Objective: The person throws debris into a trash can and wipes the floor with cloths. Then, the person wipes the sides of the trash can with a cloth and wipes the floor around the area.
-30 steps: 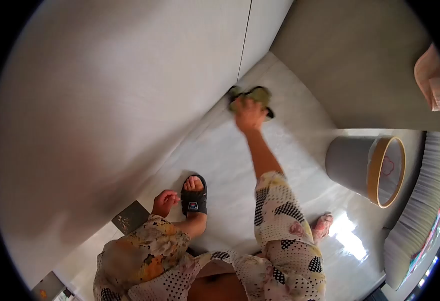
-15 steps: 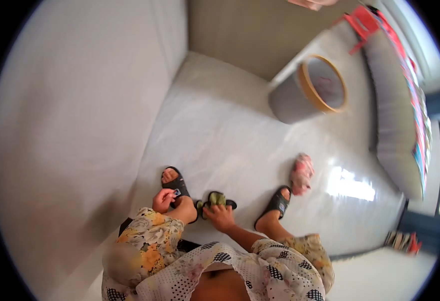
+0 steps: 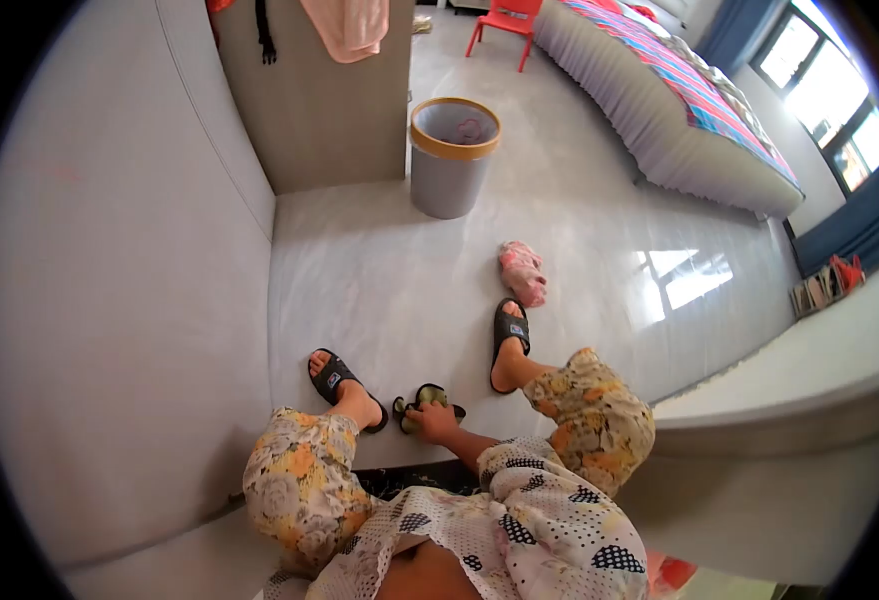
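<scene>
We have the green-and-black item (image 3: pixel 429 397) low by the floor, between our two feet and nearer the left one; whether it touches the floor, we cannot tell. Our right hand (image 3: pixel 437 425) reaches down onto it, the fingers close together and curled over the item, holding it. Our left hand is out of sight, so we cannot tell how its fingers stand.

On either side we wear black sandals, the left sandal (image 3: pixel 333 377) angled outward and the right sandal (image 3: pixel 511 328) set farther forward. Just ahead of the right toes lies a crumpled pink cloth (image 3: pixel 523 273). Behind the item, close to our body, runs a dark strip (image 3: pixel 399 480) with pale marks.

The floor (image 3: pixel 369 285) under us is pale grey, smooth and glossy, with faint veining, and it mirrors the window panes in a bright patch to our right. Ahead, a grey bin (image 3: pixel 448 185) with a yellow-tan rim stands upright near the corner of a grey-brown panel (image 3: pixel 329 130), over which hang a peach towel (image 3: pixel 351 28) and a black strap (image 3: pixel 263 35). A pale wall (image 3: pixel 129 300) rises at our left. Farther off we see a red chair (image 3: pixel 507 22), a bed (image 3: pixel 649 100) with a striped cover, a window (image 3: pixel 824 85), a blue curtain (image 3: pixel 854 225) and a row of books (image 3: pixel 817 292).
</scene>
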Demonstrator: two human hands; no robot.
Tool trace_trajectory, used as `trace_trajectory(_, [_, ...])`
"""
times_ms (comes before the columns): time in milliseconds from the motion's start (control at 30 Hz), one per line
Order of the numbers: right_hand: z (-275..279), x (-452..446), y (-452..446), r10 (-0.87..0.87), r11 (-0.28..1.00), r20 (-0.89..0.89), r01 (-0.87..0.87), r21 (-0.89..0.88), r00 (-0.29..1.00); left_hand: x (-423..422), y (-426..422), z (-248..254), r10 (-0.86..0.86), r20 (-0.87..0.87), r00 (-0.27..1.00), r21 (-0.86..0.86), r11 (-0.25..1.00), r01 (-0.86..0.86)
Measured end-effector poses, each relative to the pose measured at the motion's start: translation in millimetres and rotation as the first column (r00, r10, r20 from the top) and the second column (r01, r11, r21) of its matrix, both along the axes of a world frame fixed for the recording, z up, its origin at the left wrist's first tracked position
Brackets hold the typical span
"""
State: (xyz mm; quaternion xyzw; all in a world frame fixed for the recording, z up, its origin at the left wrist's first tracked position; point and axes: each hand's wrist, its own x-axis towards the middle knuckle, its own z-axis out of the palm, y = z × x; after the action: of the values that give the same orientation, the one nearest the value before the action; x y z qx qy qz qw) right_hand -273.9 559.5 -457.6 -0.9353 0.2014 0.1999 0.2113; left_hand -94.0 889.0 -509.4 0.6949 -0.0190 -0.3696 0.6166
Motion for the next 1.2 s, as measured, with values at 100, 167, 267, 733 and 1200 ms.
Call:
trace_trajectory(100, [13, -5, 8, -0.088, 0.995, -0.074, 0.092, 0.044, 0.993, -20, 26, 33, 0.114, -0.051, 0.992, 0.033, 0.993, -0.112])
trace_trajectory(167, [11, -8, 6, -0.183, 0.969, -0.079, 0.193, 0.153, 0.980, -29, 39, 47, 0.184, -0.051, 0.982, 0.025, 0.983, -0.183])
trace_trajectory(267, [-21, -21, -1, -0.304, 0.895, -0.061, 0.307, 0.323, 0.951, -33, 49, 65, 0.253, -0.016, 0.967, 0.001, 0.968, -0.253])
trace_trajectory(733, [-74, 10, -68, -0.407, 0.695, -0.217, 0.455, 0.556, 0.887, 96, -69, 178, -0.128, 0.328, 0.936, 0.093, 0.990, 0.103])
trace_trajectory(1200, [-45, 34, -283, -0.608, 0.734, 0.513, 0.675, 0.071, 0.606, 147, -109, 198, -0.540, 0.372, 0.755, 0.356, 0.834, 0.421])
